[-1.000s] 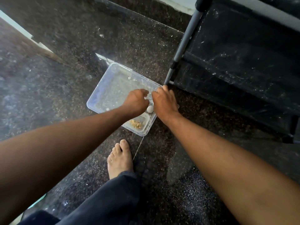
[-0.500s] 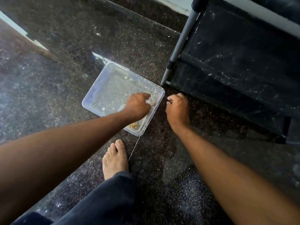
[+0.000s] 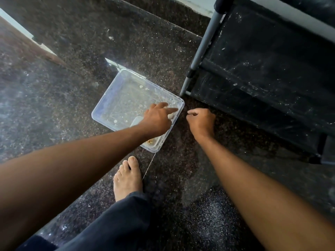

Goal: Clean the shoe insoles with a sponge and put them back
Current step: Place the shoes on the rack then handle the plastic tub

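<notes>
A clear plastic tray point(image 3: 108, 107) lies on the dark speckled floor. My left hand point(image 3: 156, 119) reaches over its near right corner, fingers stretched out towards the tray's right wall. A small white lump point(image 3: 170, 116) sits just under those fingertips. Beneath my wrist a yellowish crumbly bit point(image 3: 150, 141) lies in the tray's near corner. My right hand point(image 3: 201, 122) hovers just right of the tray, above the floor, fingers curled in with nothing visible in them. No insole or shoe shows in the head view.
A black rack point(image 3: 262, 73) with grey poles point(image 3: 203, 49) stands at the right, its foot close to the tray's far corner. My bare foot point(image 3: 127, 176) and dark trouser leg point(image 3: 112, 223) are just below the tray. A raised floor edge runs along the left.
My right hand has pulled away from the tray's corner to the right. My left hand stayed over the tray and has uncurled its fingers from the white lump.
</notes>
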